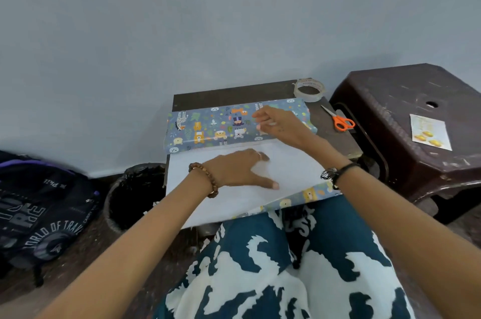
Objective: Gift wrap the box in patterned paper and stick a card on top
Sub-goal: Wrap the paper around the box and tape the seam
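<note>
The wrapping is underway: the patterned paper [235,124] is lying over the box on the surface [335,141], white side trailing toward the person. The left hand [239,170] is pressing flat with straight fingers while the right hand [279,122], fingers loosely extended, is resting on the covered box. Next probably comes tape [309,90], then the card [430,131] waiting on the stool [390,89].

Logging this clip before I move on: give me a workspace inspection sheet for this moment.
Surface: small dark table, mostly covered by paper.
Job's things: patterned paper folded over at the far side, white underside facing up; tape roll and orange scissors at the table's right; card on the brown stool.
Clutter: nothing seen.
Hands: left hand rests flat on the white underside; right hand over the folded paper, contact unclear.
Cables: nothing seen.
Surroundings: bin, backpack, grey wall.
</note>
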### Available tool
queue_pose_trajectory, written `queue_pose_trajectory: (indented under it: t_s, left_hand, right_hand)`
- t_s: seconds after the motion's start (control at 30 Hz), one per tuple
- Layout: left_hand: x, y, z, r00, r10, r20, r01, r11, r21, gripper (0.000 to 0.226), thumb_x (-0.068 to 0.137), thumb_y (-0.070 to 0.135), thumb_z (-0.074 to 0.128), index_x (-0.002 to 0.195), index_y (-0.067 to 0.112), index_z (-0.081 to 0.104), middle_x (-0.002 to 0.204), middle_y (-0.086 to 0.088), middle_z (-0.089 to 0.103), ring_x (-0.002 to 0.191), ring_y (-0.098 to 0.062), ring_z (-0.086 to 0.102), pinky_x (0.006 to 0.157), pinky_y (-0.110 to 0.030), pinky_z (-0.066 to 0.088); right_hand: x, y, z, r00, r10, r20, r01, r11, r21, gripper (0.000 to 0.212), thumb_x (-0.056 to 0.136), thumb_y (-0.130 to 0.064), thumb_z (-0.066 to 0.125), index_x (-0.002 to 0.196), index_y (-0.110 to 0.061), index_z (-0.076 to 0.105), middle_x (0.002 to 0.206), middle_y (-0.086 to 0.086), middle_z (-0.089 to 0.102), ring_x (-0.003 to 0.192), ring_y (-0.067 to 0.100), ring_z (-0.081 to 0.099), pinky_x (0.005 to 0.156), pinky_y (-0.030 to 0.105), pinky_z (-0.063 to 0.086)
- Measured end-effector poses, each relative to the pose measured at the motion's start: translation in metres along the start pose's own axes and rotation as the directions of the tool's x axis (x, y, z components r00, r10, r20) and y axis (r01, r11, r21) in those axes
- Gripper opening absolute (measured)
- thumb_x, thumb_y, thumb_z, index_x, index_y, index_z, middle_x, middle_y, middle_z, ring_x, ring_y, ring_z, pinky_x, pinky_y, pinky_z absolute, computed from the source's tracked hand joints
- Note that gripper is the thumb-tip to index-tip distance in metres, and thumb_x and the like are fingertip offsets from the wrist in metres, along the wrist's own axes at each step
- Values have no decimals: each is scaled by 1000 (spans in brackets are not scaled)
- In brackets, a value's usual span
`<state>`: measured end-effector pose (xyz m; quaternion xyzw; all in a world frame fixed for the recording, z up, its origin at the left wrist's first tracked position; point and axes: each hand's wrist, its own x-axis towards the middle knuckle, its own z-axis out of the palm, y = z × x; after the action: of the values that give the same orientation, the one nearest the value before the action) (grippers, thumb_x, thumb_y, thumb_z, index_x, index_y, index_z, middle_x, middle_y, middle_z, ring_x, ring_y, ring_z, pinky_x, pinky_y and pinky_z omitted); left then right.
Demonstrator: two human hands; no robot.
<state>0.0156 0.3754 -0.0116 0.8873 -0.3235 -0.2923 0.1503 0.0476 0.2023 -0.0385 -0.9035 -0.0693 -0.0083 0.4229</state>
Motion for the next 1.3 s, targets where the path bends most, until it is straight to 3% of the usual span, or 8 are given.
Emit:
queue_pose_trajectory:
  t_s: [0.17, 0.3, 0.4, 0.6, 0.9, 1.1, 1.2, 1.3]
  left_hand:
    - [-16, 35, 3, 983, -20, 184, -5, 991, 134, 53, 78, 57, 62, 114, 19, 58, 123, 4, 56, 114, -16, 49, 88, -28, 36]
    - [-17, 42, 2, 982, 20, 189, -67, 967, 245, 20, 81, 32, 69, 92, 16, 68, 106, 0, 67, 96, -16, 57, 73, -24, 40]
    - [-18, 46, -11, 991, 44, 128, -77, 960, 269, 16, 83, 22, 67, 95, 11, 69, 100, -1, 68, 84, -11, 53, 68, -22, 41]
    - [-19, 44, 1, 981, -82, 175, -5, 895, 446, 51, 74, 55, 68, 110, 19, 61, 103, 3, 58, 93, -15, 50, 74, -29, 40]
    - [-13, 37, -17, 990, -32, 138, -29, 908, 418, 21, 84, 25, 63, 99, 10, 65, 88, -2, 59, 83, -18, 51, 71, -31, 43]
    - [2, 36, -81, 970, 50, -237, 79, 859, 506, 19, 83, 23, 63, 98, 11, 68, 101, -5, 60, 98, -21, 55, 67, -30, 40]
    - [15, 35, -107, 857, 90, -508, 203, 846, 493, 15, 87, 15, 54, 96, 9, 65, 89, -9, 58, 84, -28, 59, 59, -27, 33]
    - [27, 32, -121, 680, 115, -725, 319, 843, 433, 10, 93, 14, 44, 92, 13, 54, 65, 0, 35, 53, -16, 34, 48, -25, 18]
  right_hand:
    - [-23, -20, -23, 1000, -13, 11, 13, 1000, 11, 20, 90, -21, 60, 109, -13, 62, 111, 4, 64, 101, 13, 58, 90, 20, 43]
    - [-39, -33, -38, 996, 4, 92, 0, 999, -43, 23, 91, -27, 58, 110, -15, 62, 112, 2, 64, 101, 12, 58, 84, 17, 43]
    - [-42, -44, -47, 990, -10, 142, 26, 993, -114, 29, 93, -29, 55, 113, -10, 63, 114, 0, 63, 101, 11, 57, 79, 12, 39]
    - [-45, -50, -55, 948, 65, 312, 5, 976, -217, 46, 92, -42, 52, 107, 0, 63, 109, 15, 64, 102, 29, 58, 87, 34, 42]
    - [-45, -53, -56, 907, 128, 400, -38, 974, -225, 41, 89, -45, 53, 106, -10, 67, 112, 1, 66, 106, 12, 59, 101, 32, 40]
    - [-34, -64, -80, 900, 197, 388, -101, 962, -252, 52, 82, -57, 56, 100, -10, 68, 106, 4, 67, 103, 19, 59, 98, 34, 39]
    - [-6, -66, -95, 927, 199, 318, -71, 926, -371, 47, 72, -51, 71, 99, -13, 64, 94, -1, 66, 86, 14, 57, 75, 27, 41]
    - [33, -66, -101, 947, 174, 271, -33, 891, -453, 49, 72, -41, 76, 93, -1, 58, 89, 15, 62, 77, 23, 55, 66, 30, 38]
